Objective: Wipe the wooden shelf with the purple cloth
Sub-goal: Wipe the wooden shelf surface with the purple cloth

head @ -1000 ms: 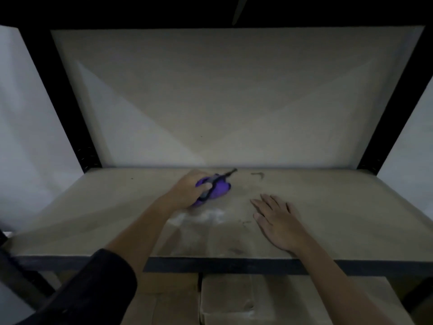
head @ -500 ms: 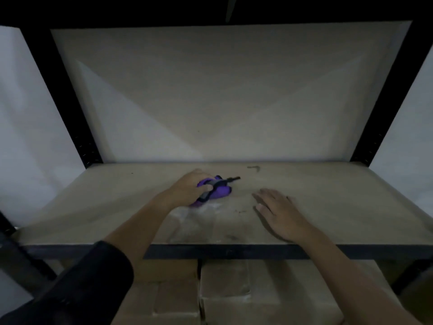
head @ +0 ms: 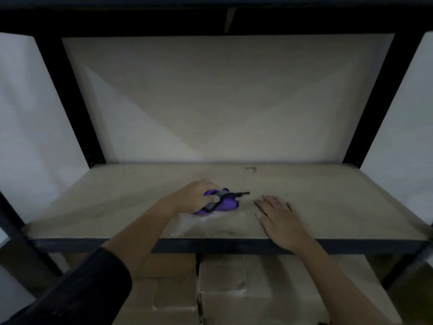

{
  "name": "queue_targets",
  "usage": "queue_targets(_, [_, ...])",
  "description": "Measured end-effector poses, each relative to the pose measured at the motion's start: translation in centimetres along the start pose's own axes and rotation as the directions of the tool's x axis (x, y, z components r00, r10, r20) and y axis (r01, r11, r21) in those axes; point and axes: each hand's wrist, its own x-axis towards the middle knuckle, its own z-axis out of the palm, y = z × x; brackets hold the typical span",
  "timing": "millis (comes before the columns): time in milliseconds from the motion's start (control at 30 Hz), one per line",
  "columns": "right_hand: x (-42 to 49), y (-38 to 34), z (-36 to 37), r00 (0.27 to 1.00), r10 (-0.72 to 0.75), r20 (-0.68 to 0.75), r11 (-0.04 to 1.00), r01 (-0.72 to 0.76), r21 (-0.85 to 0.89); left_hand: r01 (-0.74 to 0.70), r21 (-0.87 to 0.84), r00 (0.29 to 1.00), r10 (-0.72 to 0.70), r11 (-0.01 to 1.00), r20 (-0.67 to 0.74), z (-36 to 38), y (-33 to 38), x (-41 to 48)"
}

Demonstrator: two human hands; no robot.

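The wooden shelf [head: 339,207] spans the view, framed by black metal posts. My left hand [head: 195,197] grips a bunched purple cloth [head: 226,204] with a black strap or trim, pressed on the shelf near its middle. A pale dusty smear [head: 201,222] lies just in front of the cloth. My right hand [head: 280,220] rests flat on the shelf to the right of the cloth, fingers straight and spread, a short gap between them.
A small dark hook-shaped mark [head: 251,169] sits near the back of the shelf. Black upright posts [head: 77,118] stand at both sides. Cardboard boxes [head: 234,289] are stacked under the shelf's front edge [head: 210,246].
The view has shifted slightly. My left hand with the cloth has stayed near the shelf's middle, moving little. My right hand stays flat on the wood.
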Motion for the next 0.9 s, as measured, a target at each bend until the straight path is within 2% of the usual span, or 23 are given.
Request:
queue_targets(67, [0.0, -0.1, -0.1, 1.000, 0.002, 0.010, 1.000, -0.002, 0.006, 0.045, 0.026, 0.985, -0.040, 0.999, -0.166, -0.9, -0.8, 0.4])
queue_targets(100, [0.0, -0.1, -0.2, 1.000, 0.002, 0.010, 1.000, -0.002, 0.003, 0.067, 0.047, 0.978, -0.056, 0.997, -0.202, -1.0, -0.8, 0.4])
queue_targets(233, [0.0, 0.1, -0.2, 1.000, -0.001, 0.018, 1.000, 0.002, -0.024, 0.161, 0.134, 0.968, -0.130, 0.978, -0.214, 1.3, -0.7, 0.6])
queue_targets(300, [-0.1, 0.1, -0.2, 1.000, -0.002, 0.013, 1.000, 0.002, -0.030, 0.148, 0.161, 0.979, -0.122, 0.976, -0.162, 1.9, 0.0, 0.1])
queue_targets(400, [-0.2, 0.0, -0.1, 1.000, 0.000, 0.004, 0.999, 0.000, -0.035, 0.072, 0.044, 0.996, -0.074, 0.996, 0.044, 1.5, 0.8, -1.1])
queue_targets(433, [-0.2, 0.0, -0.1, 1.000, 0.003, 0.008, 0.999, -0.003, -0.032, 0.082, -0.021, 0.994, -0.080, 0.996, 0.073, 1.1, 0.9, -1.7])
queue_targets(467, [-0.2, 0.0, -0.2, 1.000, 0.003, 0.015, 1.000, -0.003, -0.030, 0.113, -0.086, 0.993, -0.109, 0.990, 0.046, 0.4, 0.6, -2.3])
queue_targets(500, [-0.2, 0.0, -0.3, 1.000, 0.002, 0.025, 1.000, -0.002, -0.029, 0.132, -0.167, 0.989, -0.142, 0.977, -0.050, -0.3, 0.1, -2.9])
queue_targets(533, [-0.2, -0.1, -0.3, 1.000, 0.002, 0.031, 1.000, -0.001, -0.025, 0.127, -0.217, 0.968, -0.168, 0.968, -0.186, -1.3, -0.9, -3.5])
queue_targets(600, [-0.1, -0.2, -0.4, 1.000, -0.002, 0.031, 1.000, 0.002, -0.013, 0.216, -0.153, 0.886, -0.260, 0.964, -0.384, -3.1, -4.6, -4.9])
queue_targets(667, [-0.2, -0.3, -0.4, 0.999, -0.007, 0.031, 1.000, 0.007, -0.007, 0.463, -0.036, 0.779, -0.426, 0.886, -0.461, -4.0, -8.5, -6.4])
queue_targets(733, [-0.2, -0.3, -0.4, 1.000, -0.004, 0.027, 1.000, 0.004, -0.009, 0.633, 0.009, 0.697, -0.565, 0.774, -0.442, -3.6, -10.2, -7.1])
queue_targets(767, [-0.2, -0.3, -0.3, 1.000, -0.002, 0.025, 1.000, 0.002, -0.010, 0.658, 0.042, 0.693, -0.582, 0.752, -0.425, -3.0, -10.0, -7.0])
queue_targets(833, [-0.1, -0.3, -0.3, 1.000, 0.003, 0.024, 1.000, -0.003, -0.005, 0.644, 0.127, 0.730, -0.556, 0.754, -0.398, -1.7, -8.4, -6.4])
queue_targets(900, [-0.1, -0.3, -0.2, 1.000, 0.003, 0.028, 1.000, -0.003, -0.003, 0.570, 0.159, 0.789, -0.483, 0.806, -0.380, -0.6, -6.1, -6.0])
